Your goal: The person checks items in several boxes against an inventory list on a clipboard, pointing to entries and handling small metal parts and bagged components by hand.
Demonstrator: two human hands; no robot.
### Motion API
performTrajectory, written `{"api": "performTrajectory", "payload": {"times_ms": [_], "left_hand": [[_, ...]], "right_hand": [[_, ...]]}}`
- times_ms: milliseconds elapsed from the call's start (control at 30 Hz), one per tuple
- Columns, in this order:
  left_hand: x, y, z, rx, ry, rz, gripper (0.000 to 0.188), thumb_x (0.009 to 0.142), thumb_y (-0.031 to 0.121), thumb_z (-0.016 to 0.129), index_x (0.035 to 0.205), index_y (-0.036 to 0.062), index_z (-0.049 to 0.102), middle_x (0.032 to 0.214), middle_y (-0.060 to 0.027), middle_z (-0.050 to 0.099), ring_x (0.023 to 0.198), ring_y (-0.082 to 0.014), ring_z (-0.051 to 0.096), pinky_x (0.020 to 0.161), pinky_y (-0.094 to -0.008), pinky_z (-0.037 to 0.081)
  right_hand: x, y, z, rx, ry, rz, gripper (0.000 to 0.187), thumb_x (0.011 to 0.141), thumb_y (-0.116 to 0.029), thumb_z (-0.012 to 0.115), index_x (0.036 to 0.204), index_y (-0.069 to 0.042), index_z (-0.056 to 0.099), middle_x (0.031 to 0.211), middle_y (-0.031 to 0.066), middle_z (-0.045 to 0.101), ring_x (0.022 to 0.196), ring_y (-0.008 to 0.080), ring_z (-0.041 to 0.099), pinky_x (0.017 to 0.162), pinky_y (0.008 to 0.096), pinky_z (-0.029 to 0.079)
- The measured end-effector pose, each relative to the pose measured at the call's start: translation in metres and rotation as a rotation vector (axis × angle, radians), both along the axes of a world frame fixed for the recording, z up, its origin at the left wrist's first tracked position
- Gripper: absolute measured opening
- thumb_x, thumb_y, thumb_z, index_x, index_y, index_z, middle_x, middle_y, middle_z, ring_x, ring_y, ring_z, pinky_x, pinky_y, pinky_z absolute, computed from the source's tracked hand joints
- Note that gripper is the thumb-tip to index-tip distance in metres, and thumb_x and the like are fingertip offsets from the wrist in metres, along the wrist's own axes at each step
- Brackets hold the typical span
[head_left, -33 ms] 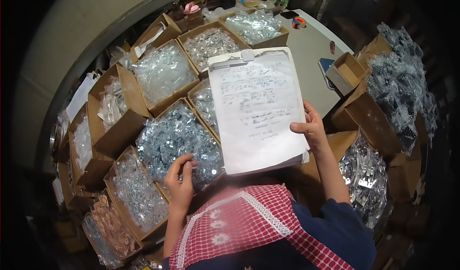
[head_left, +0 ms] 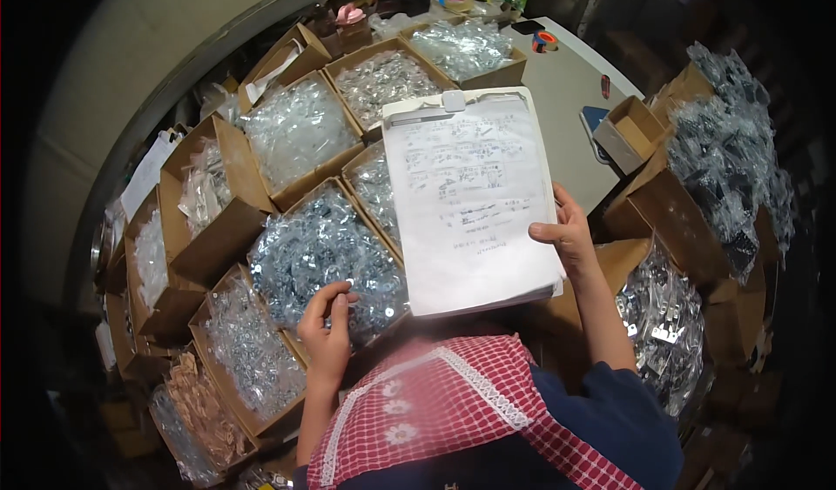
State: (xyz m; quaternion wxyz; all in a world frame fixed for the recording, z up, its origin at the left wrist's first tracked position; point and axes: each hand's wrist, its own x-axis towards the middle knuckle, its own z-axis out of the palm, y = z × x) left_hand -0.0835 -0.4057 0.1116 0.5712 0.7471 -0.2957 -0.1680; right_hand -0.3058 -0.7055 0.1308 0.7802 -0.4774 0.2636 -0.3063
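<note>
My right hand (head_left: pixel 568 238) grips the right edge of a clipboard (head_left: pixel 454 102), thumb on top and fingers behind. A stack of white paper sheets (head_left: pixel 475 272) lies on it, the top one covered with rows of handwriting. My left hand (head_left: pixel 326 325) hovers at the near side of a cardboard box, fingers loosely curled and thumb apart from the index finger, with nothing visible between them. Beneath its fingertips lie small clear bags of bluish metal washers (head_left: pixel 313 242), filling that box. The clipboard hides part of a neighbouring box of bagged parts (head_left: pixel 373 185).
Several cardboard boxes of bagged parts (head_left: pixel 296 129) crowd the left and far side. On the right are a grey table (head_left: pixel 566 81) with orange tape (head_left: pixel 545 41), a small open carton (head_left: pixel 634 131), and tall heaps of bagged dark parts (head_left: pixel 723 168) and shiny metal pieces (head_left: pixel 666 333).
The clipboard has shifted very slightly to the right with my right hand. My left hand stays nearly in place.
</note>
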Motion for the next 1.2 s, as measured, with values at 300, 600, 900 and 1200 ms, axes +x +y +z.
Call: {"api": "performTrajectory", "payload": {"times_ms": [300,600,900,1200], "left_hand": [[0.015,0.024,-0.002,-0.02,-0.376,0.172,0.014,0.091,0.0,0.061,0.102,0.0001,0.07,0.092,-0.0125,0.071,0.086,-0.025,0.07,0.078,-0.0327,0.053],[0.009,0.093,-0.057,0.514,-0.541,0.762,0.046,0.09,0.025,0.062,0.129,0.0011,0.052,0.141,-0.0258,0.04,0.136,-0.0501,0.031,0.113,-0.0613,0.025],[0.0,0.067,-0.09,0.531,-0.398,0.71,0.054,0.096,0.022,0.051,0.138,-0.011,0.04,0.148,-0.0276,0.036,0.144,-0.0419,0.026,0.115,-0.0529,0.029],[0.005,0.064,-0.094,0.51,-0.447,0.75,0.053,0.095,0.023,0.051,0.136,-0.0108,0.044,0.146,-0.0263,0.04,0.138,-0.0403,0.035,0.113,-0.0493,0.032]], "right_hand": [[0.029,-0.013,-0.025,-0.055,0.156,0.078,0.081,0.063,-0.002,0.077,0.138,0.002,0.046,0.116,0.0138,0.067,0.102,0.0249,0.068,0.091,0.034,0.055],[0.072,-0.063,-0.112,-0.329,0.241,0.426,0.069,0.068,-0.012,0.056,0.133,0.01,0.051,0.131,0.018,0.059,0.115,0.0278,0.058,0.097,0.0342,0.046],[0.195,-0.03,-0.153,-0.579,0.434,0.667,0.06,0.072,-0.013,0.054,0.128,0.009,0.055,0.127,0.0182,0.06,0.114,0.0265,0.057,0.098,0.0361,0.045],[0.234,-0.005,-0.154,-0.602,0.418,0.762,0.058,0.073,-0.013,0.054,0.127,0.008,0.056,0.124,0.0173,0.061,0.111,0.0259,0.058,0.096,0.0357,0.046]]}}
